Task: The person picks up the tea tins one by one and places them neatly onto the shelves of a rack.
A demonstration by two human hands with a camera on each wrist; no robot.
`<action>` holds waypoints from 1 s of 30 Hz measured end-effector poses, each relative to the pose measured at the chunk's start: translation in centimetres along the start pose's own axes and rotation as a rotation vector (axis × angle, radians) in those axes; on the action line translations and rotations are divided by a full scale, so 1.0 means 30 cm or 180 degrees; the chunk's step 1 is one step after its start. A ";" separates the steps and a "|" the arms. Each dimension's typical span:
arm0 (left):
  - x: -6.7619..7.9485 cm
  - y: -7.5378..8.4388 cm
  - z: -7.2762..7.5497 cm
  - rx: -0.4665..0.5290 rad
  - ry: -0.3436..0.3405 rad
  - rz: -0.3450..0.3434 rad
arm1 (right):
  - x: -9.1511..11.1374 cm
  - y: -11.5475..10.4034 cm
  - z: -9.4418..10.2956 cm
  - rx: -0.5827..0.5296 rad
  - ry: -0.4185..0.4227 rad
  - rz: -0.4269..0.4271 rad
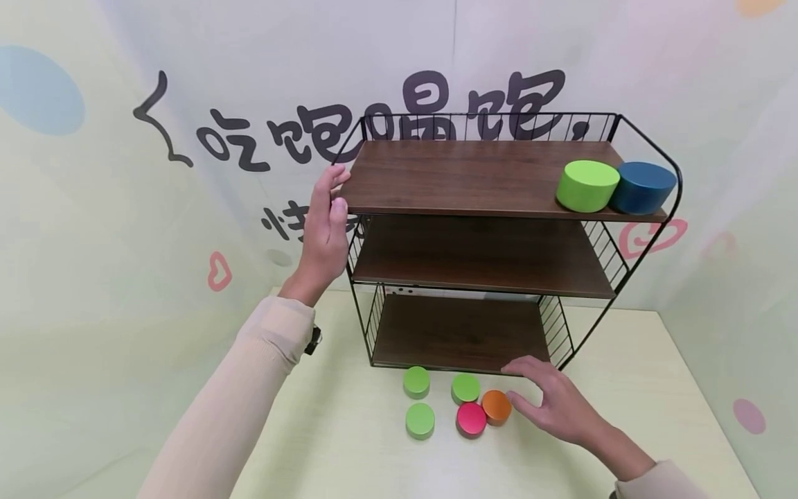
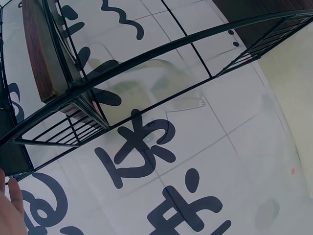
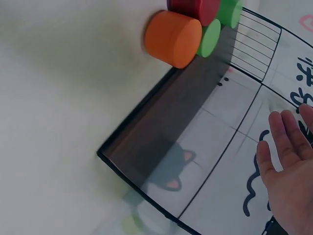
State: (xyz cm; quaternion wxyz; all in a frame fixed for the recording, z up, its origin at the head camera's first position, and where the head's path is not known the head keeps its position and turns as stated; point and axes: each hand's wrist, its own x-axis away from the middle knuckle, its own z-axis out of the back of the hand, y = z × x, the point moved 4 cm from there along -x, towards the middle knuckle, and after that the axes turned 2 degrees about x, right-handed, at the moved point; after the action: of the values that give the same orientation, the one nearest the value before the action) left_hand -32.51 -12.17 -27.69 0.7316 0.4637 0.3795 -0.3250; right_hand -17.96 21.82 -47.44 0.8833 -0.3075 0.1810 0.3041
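A black wire rack (image 1: 480, 213) with brown wooden boards on three levels stands against the back wall. My left hand (image 1: 325, 222) is at the left end of its top board, fingertips at the board's edge. In the left wrist view only a bit of that hand (image 2: 14, 210) shows beside the black frame. My right hand (image 1: 555, 402), fingers spread, hovers at the rack's lower right, beside an orange cylinder (image 1: 497, 407). It holds nothing. Touching the orange one is a red cylinder (image 1: 471, 420), with a green cylinder (image 1: 465, 389) just behind.
Two more green cylinders, one nearer the rack (image 1: 416, 382) and one in front (image 1: 420, 421), stand on the pale table (image 1: 330, 430). On the top board's right end sit a larger green cylinder (image 1: 587, 186) and a blue cylinder (image 1: 644, 188). Printed cloth walls surround the table.
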 end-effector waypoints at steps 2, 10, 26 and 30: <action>-0.001 -0.001 -0.002 0.0013 0.0002 0.0003 | 0.012 0.008 -0.019 -0.0018 -0.0020 -0.0094; -0.008 0.010 -0.005 0.0017 -0.0018 -0.0026 | 0.073 0.039 -0.097 0.0016 -0.0105 -0.0328; -0.001 0.003 -0.002 -0.0027 -0.0016 -0.0027 | 0.154 0.087 -0.213 -0.0007 -0.0409 -0.0942; 0.001 0.002 -0.001 -0.0039 -0.0032 -0.0010 | 0.165 0.094 -0.231 -0.0014 -0.0403 -0.0996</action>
State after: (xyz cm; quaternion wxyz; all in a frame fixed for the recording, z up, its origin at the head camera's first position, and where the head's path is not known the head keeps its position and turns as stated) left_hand -32.44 -12.13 -27.70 0.7359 0.4570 0.3786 -0.3261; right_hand -17.00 21.16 -56.34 0.9288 -0.3140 0.0742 0.1821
